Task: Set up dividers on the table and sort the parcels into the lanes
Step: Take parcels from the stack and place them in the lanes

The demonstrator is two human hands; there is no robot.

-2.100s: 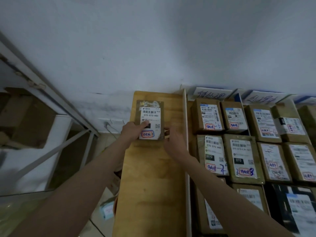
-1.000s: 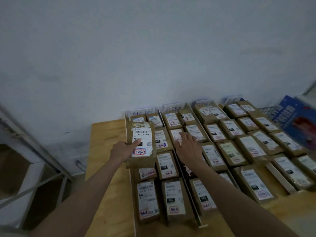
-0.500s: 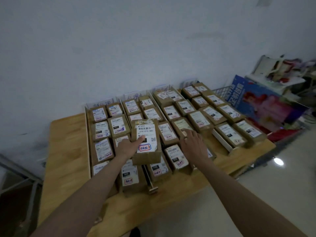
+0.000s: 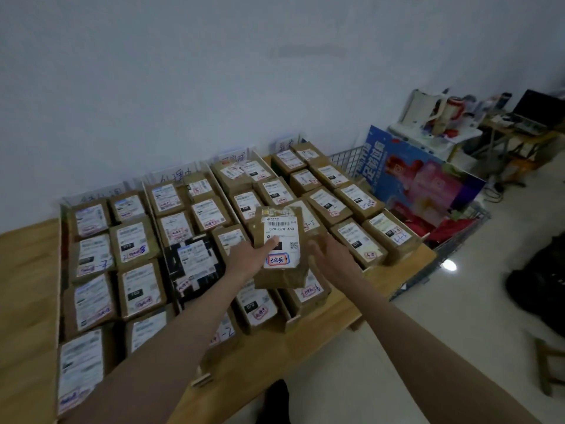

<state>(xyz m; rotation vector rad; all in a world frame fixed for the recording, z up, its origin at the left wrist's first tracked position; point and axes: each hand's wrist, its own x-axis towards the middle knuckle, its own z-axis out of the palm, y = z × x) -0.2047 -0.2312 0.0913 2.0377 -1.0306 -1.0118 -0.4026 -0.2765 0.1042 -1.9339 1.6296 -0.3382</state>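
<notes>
My left hand (image 4: pixel 246 255) grips a brown parcel (image 4: pixel 282 272) with a white label reading 070-070-A80, thumb on the label. It holds the parcel in the air over the third lane from the left. My right hand (image 4: pixel 331 257) is open just right of the parcel, fingers spread near its edge. Below, several labelled brown parcels (image 4: pixel 134 240) lie in rows on the wooden table (image 4: pixel 27 270). Thin white dividers (image 4: pixel 293 320) split them into lanes.
Handwritten lane cards (image 4: pixel 233 157) stand against the wall behind the rows. A wire basket with a blue and pink box (image 4: pixel 422 185) sits right of the table. A black bag (image 4: pixel 538 280) and a small stool (image 4: pixel 550 368) are on the floor.
My left hand has carried the parcel rightward from the bare left end of the table across the lanes. My right hand let go of it and moved alongside, open.
</notes>
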